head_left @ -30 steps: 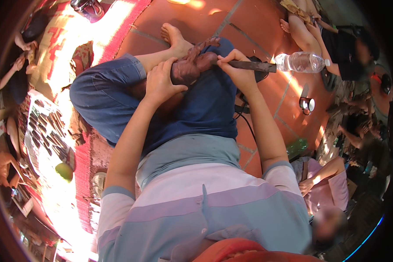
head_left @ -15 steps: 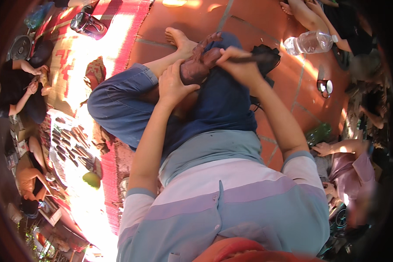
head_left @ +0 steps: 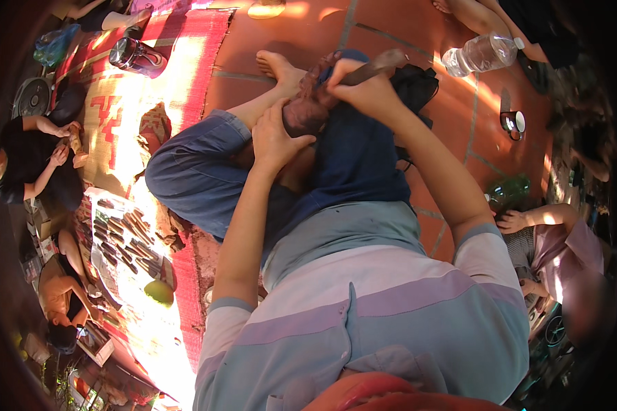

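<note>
I sit cross-legged on a terracotta tile floor (head_left: 459,137) in blue jeans. My left hand (head_left: 275,140) is wrapped around a dark brown rounded lump (head_left: 307,113) that rests on my knee. My right hand (head_left: 365,90) is closed on a long tool with a wooden handle (head_left: 384,63), held against the top of the lump. My bare foot (head_left: 277,68) lies just beyond the lump.
A clear plastic bottle (head_left: 482,53) lies on the tiles at upper right, a small cup (head_left: 513,123) below it. Several dark tools lie in rows on a sheet (head_left: 120,236) at left, near a green fruit (head_left: 159,292). Other people sit at left and right.
The view has shifted, so the bottle and my hands sit further right and up. Both hands keep their hold on the lump and the tool; the tool handle now tilts up to the right.
</note>
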Demonstrator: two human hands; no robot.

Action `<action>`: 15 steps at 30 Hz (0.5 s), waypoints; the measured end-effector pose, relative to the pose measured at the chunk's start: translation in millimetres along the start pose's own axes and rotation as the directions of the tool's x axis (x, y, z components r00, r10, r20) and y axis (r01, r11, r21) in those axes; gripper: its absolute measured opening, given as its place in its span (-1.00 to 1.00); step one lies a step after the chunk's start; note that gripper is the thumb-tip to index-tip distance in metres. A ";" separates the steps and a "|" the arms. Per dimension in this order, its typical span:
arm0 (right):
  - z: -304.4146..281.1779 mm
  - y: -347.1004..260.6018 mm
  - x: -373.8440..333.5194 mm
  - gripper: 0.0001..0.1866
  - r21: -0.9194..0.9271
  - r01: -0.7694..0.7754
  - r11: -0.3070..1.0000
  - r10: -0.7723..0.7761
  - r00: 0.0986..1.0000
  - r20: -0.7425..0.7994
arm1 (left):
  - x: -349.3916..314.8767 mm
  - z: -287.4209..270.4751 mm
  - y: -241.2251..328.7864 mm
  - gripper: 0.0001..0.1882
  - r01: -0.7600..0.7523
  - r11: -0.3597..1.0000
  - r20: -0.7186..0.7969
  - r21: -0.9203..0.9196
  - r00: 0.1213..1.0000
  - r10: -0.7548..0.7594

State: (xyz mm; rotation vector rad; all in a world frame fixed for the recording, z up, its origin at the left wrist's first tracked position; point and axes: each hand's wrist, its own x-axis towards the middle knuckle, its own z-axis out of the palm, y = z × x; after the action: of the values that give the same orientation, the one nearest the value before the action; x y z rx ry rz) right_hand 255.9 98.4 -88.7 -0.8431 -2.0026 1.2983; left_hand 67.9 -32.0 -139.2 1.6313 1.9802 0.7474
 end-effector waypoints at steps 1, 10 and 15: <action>15.2 -15.1 -4.4 -0.93 -0.337 0.010 0.941 -0.011 1.000 -0.003 | -0.4 0.4 -0.5 -0.05 -0.003 1.000 -0.004 0.006 1.000 0.003; 30.3 -24.8 4.4 -0.87 -0.623 0.026 0.781 -0.058 0.998 -0.031 | -0.8 -0.4 -0.5 -0.05 -0.003 1.000 -0.012 0.019 1.000 0.003; -8.8 -12.2 23.4 -0.88 -0.223 -0.224 0.949 0.227 0.974 -0.014 | -1.9 1.8 -2.9 -0.05 -0.032 0.998 -0.034 0.050 0.999 0.034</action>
State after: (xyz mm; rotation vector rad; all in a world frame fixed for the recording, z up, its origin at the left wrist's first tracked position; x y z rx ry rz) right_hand 246.0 117.4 -71.0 -1.2032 -2.1387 1.2142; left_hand 67.4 -34.1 -142.5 1.6942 2.0160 0.7494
